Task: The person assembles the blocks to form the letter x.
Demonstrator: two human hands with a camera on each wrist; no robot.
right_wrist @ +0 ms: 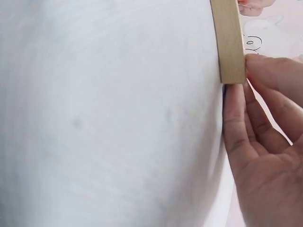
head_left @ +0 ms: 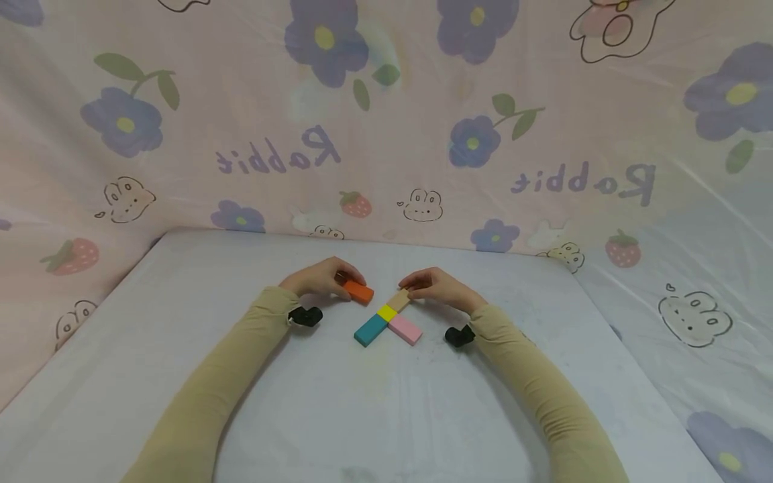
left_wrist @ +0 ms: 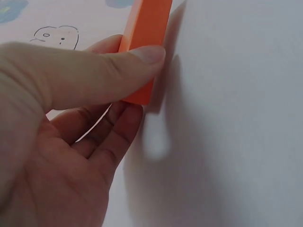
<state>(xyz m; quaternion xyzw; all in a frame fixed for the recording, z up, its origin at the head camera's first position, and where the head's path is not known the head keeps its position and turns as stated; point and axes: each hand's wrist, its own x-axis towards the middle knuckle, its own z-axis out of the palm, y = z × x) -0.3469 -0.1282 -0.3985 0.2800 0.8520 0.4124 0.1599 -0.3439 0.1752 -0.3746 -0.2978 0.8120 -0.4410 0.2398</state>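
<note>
An orange block is pinched between the thumb and fingers of my left hand, left of a group of blocks on the table. In the left wrist view the thumb lies across the orange block, with fingers behind it. My right hand holds the far end of a bare-wood block, its fingertips at the end and side of the wood block in the right wrist view. A small yellow block sits at the junction, with a teal block and a pink block extending from it toward the front.
The white table runs back to a patterned curtain with flowers and rabbits. Black wrist cameras hang by the left sleeve and the right sleeve, on either side of the blocks.
</note>
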